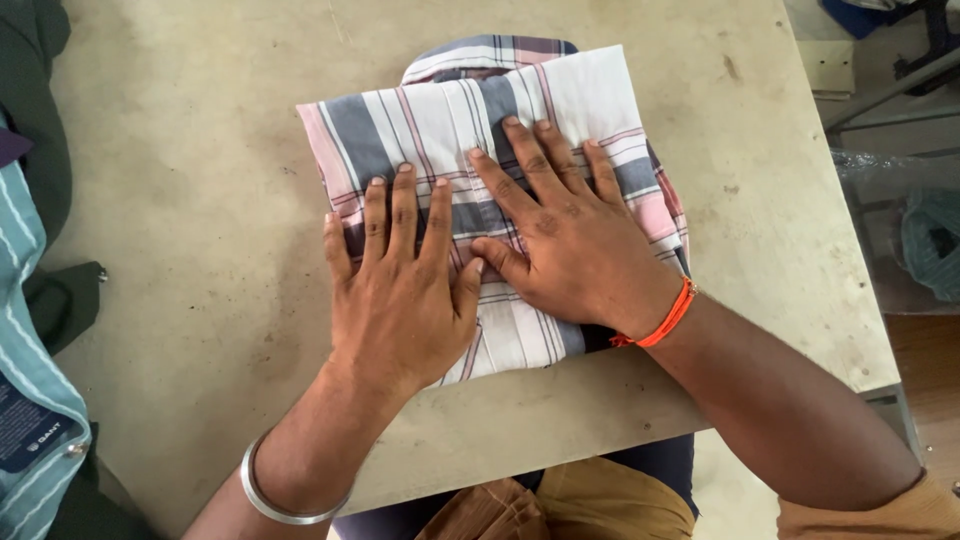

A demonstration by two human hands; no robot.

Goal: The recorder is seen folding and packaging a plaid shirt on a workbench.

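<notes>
Near the counter's (200, 200) front edge, toward its right side, lies a folded plaid shirt (440, 120) in white, pink and grey-blue, its collar end pointing at the far edge. Both hands press flat on it with fingers spread, gripping nothing: the left hand (400, 290) with a metal bangle (275, 500) on its wrist, the right hand (565, 235) with an orange thread band (662, 322), thumbs touching. Striped teal cloth (25, 380) hangs off the left edge.
</notes>
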